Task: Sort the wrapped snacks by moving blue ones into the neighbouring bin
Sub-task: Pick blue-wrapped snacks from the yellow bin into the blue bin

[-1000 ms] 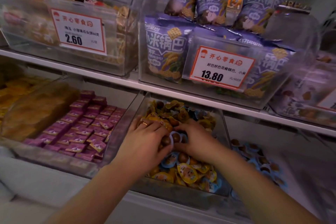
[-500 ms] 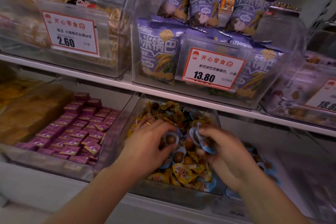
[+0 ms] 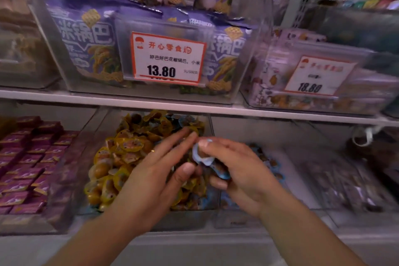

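While over the bin's edge (image 3: 212, 136), right hand (image 3: 235, 170) gripping blue snacks (image 3: 205, 157).

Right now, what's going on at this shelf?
A person is sorting wrapped snacks. The right hand has its grip on a few blue-wrapped snacks above the mixed bin of mostly yellow ones. The left hand hovers open beside it. The neighbouring bin to the right already holds some blue ones.

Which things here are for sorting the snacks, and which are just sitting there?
For the job:
right hand holding blue-wrapped snacks
left hand, fingers straight
mixed snack bin
neighbouring bin

Just sitting there:
purple packets
purple bags
13.80 price tag
18.80 price tag
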The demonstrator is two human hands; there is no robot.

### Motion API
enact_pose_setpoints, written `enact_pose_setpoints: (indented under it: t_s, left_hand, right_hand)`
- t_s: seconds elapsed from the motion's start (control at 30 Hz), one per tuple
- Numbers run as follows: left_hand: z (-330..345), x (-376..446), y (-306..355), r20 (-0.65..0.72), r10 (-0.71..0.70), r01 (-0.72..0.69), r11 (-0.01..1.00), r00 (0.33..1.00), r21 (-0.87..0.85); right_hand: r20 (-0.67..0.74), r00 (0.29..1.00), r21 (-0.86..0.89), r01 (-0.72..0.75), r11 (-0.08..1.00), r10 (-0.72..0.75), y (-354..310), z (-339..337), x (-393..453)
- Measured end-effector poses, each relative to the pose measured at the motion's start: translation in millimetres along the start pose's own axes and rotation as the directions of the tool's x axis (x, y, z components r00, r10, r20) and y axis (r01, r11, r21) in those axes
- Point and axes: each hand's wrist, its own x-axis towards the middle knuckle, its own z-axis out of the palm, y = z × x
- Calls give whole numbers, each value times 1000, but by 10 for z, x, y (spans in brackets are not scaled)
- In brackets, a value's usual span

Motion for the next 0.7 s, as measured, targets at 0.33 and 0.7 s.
enact_pose_setpoints:
  t_s: [0.33,0.7]
  left_hand:
    - [-39,-68,-290,102,-158,113,930,982,349]
    - [-259,-67,-428,22,-293,266,897,956,353]
  right_hand:
    - [-383,921,-724,-251,643,-72,7,-1637,153]
    - [-332,813,-801,25,599,-478,-19,-1397,279]
